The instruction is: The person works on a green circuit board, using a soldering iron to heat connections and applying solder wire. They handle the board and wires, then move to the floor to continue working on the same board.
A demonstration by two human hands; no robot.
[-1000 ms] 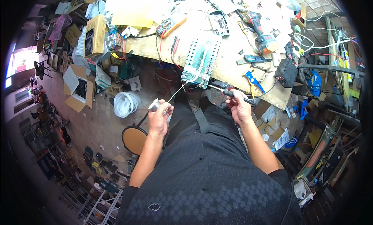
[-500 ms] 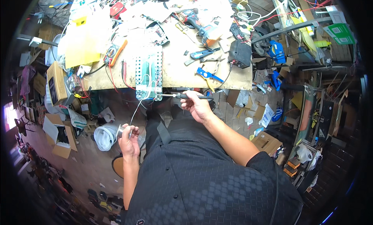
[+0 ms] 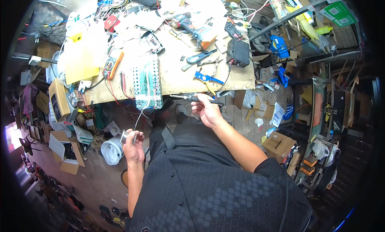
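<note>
A long pack with a green middle and rows of round cell ends (image 3: 146,81) lies at the table's front edge, thin wires looping over its near end. My right hand (image 3: 206,111) is closed around the dark handle of a soldering iron (image 3: 193,99). The iron's metal tip points left, a short way right of the pack's near corner. Lower left, my left hand (image 3: 134,148) grips a small spool of solder (image 3: 124,136) between thumb and fingers. From that hand a thin solder wire (image 3: 139,119) runs up to the pack's near end.
An orange multimeter (image 3: 112,64) lies left of the pack. To its right are a utility knife (image 3: 201,56), blue-and-yellow wire strippers (image 3: 208,77), a cordless drill (image 3: 194,31) and a black box (image 3: 238,53) with a cord. A white bucket (image 3: 112,152) stands on the floor.
The iron's tip has drawn back to the right from the pack's near corner. My left hand keeps its hold on the spool. The whole table view has shifted slightly left.
</note>
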